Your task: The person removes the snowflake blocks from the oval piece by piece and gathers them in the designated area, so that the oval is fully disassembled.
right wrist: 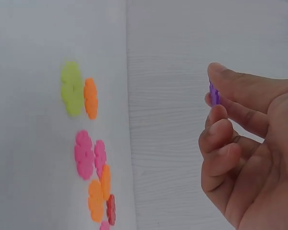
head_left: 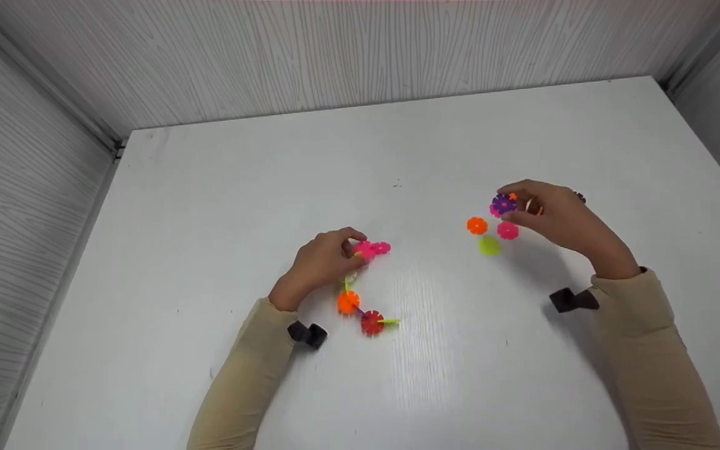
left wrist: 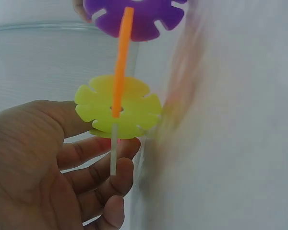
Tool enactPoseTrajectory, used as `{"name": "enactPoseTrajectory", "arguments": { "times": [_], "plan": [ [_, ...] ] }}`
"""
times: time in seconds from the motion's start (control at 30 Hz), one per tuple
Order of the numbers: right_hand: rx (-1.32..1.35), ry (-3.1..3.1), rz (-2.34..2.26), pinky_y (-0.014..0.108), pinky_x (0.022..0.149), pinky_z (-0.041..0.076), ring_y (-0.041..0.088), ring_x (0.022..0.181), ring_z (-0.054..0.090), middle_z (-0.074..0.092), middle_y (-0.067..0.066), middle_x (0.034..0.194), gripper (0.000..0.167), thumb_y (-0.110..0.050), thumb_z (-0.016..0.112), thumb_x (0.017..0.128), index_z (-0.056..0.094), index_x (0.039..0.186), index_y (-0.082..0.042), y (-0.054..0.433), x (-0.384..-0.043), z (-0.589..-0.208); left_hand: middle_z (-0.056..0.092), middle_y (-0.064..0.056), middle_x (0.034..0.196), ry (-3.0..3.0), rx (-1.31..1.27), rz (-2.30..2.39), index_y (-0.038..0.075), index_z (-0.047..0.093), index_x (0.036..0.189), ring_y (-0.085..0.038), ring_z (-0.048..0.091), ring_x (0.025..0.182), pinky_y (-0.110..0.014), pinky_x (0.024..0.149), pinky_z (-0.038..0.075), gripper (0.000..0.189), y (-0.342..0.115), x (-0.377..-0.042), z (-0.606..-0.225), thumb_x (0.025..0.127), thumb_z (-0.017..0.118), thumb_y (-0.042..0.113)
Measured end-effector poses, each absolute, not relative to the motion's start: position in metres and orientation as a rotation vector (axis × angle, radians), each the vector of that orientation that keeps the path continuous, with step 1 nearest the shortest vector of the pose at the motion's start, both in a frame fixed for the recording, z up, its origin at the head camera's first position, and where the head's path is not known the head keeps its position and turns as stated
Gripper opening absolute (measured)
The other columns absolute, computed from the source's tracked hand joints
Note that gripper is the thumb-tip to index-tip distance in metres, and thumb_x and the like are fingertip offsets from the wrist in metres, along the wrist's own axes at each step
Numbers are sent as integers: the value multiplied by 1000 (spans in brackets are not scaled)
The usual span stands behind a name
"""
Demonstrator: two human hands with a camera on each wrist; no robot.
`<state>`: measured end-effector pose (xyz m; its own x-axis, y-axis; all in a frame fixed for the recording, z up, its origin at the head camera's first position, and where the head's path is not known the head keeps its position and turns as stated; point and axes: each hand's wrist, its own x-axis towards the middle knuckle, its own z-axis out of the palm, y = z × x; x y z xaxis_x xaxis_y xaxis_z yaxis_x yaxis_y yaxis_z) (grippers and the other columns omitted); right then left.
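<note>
A purple notched disc [head_left: 504, 204] is pinched between the thumb and fingers of my right hand [head_left: 550, 212], above the right part of the table. My left hand [head_left: 325, 256] grips the far end of a chain of interlocked flower-shaped discs, near its pink discs [head_left: 366, 249]. From there the chain runs toward me through an orange disc [head_left: 348, 302] to a red disc [head_left: 372, 323] with a yellow-green one slotted on its edge. The left wrist view has a yellow disc [left wrist: 117, 105] by the fingers, with orange and purple pieces joined beyond it.
Loose discs lie below my right hand: an orange one [head_left: 477, 225], a pink one [head_left: 508, 230] and a yellow-green one [head_left: 490, 245]. More orange, pink and red discs show in the right wrist view. Wood-grain panels [head_left: 360, 56] stand around the white table [head_left: 260, 169].
</note>
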<state>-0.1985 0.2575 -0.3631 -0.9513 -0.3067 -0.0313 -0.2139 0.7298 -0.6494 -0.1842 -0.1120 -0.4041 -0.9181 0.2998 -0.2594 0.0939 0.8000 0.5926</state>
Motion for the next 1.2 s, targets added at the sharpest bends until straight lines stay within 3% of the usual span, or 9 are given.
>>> {"name": "enactPoseTrajectory", "arguments": {
  "times": [0.17,0.43,0.63,1.07,1.2],
  "plan": [
    [-317,2793,-973,22,62,43,23,88,50,60,12,104,40,-26,64,93,58,130,-15,277,-202,-359,61,-3,91,2631,271,885,15,62,125,-17,52,77,-28,68,41,37,-113,-186,-405,90,64,27],
    [-218,2764,-891,21,67,45,24,90,54,62,12,105,43,-33,61,94,55,133,-16,305,-207,-361,61,-3,90,2647,264,950,15,62,123,-17,52,76,-27,67,42,36,-116,-188,-405,89,65,27],
    [-237,2693,-770,29,71,46,27,97,52,60,13,108,43,-35,62,93,56,131,-15,315,-211,-367,62,-3,92,2644,266,990,16,62,123,-17,52,78,-26,67,42,36,-116,-189,-405,88,65,27],
    [-249,2587,-626,34,69,45,28,94,54,59,17,109,40,-26,65,91,60,127,-9,320,-214,-382,61,-4,93,2632,243,1006,17,61,123,-18,53,80,-27,68,44,36,-114,-187,-406,89,66,27],
    [-243,2567,-603,42,73,49,32,96,55,60,22,112,41,-26,65,91,59,127,-7,321,-215,-388,62,-4,94,2637,246,1008,16,61,123,-18,53,80,-27,69,44,36,-114,-186,-407,89,66,26]
  ]
}}
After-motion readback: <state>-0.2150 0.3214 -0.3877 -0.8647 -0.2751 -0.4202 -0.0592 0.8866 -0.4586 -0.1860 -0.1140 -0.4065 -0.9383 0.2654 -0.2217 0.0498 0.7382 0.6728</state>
